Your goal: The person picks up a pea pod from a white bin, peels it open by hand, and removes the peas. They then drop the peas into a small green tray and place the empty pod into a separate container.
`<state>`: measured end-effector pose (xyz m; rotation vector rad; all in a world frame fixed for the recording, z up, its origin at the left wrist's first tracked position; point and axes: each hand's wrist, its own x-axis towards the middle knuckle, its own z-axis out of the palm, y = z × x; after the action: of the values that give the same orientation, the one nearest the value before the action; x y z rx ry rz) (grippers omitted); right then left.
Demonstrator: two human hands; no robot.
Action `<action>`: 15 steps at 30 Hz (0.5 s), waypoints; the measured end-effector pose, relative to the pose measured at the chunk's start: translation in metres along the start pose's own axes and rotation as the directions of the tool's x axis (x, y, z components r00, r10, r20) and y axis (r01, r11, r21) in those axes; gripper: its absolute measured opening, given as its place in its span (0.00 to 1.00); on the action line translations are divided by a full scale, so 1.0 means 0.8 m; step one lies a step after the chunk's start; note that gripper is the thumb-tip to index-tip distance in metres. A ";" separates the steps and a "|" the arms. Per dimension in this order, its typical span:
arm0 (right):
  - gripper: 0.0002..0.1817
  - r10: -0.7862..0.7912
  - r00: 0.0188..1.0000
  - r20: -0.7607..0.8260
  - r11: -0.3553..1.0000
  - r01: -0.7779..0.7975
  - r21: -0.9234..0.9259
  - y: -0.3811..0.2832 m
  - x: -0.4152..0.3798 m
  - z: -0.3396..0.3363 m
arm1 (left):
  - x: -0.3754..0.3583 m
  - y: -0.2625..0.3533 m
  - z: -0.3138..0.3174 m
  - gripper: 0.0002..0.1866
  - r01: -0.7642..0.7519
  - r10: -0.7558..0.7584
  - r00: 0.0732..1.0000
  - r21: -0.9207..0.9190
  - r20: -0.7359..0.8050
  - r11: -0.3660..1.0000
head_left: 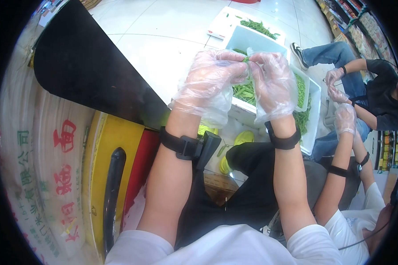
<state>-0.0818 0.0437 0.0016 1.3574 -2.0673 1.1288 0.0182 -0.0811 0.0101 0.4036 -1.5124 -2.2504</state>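
Note:
My left hand (214, 75) and my right hand (273, 81) wear clear plastic gloves and are raised close together. A small green pod (246, 59) is pinched between the fingertips of both. Below and behind them stands a white foam box (234, 36) with green pods (244, 92) in it. To the right of my right hand, a white tray (306, 90) of small green peas (300, 92) rests over a second foam box (315, 115), which also holds green pods (301, 119).
Green pods (258, 28) lie on a white foam lid (217, 26) behind the box. Two people sit at the right, with a gloved hand (345, 119) and gloved hands (336, 86). At left are a black panel (93, 66), a yellow case (102, 176) and plastic-wrapped packages (44, 176).

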 end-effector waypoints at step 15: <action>0.03 0.131 0.985 0.111 0.897 -0.165 0.409 -0.002 -0.004 -0.004 | -0.007 0.005 -0.006 0.10 0.099 -0.069 0.991 -0.269 0.117 0.958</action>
<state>-0.0793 0.0479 0.0022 1.4701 -2.0924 1.6857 0.0262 -0.0837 0.0122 0.2734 -1.2252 -2.5400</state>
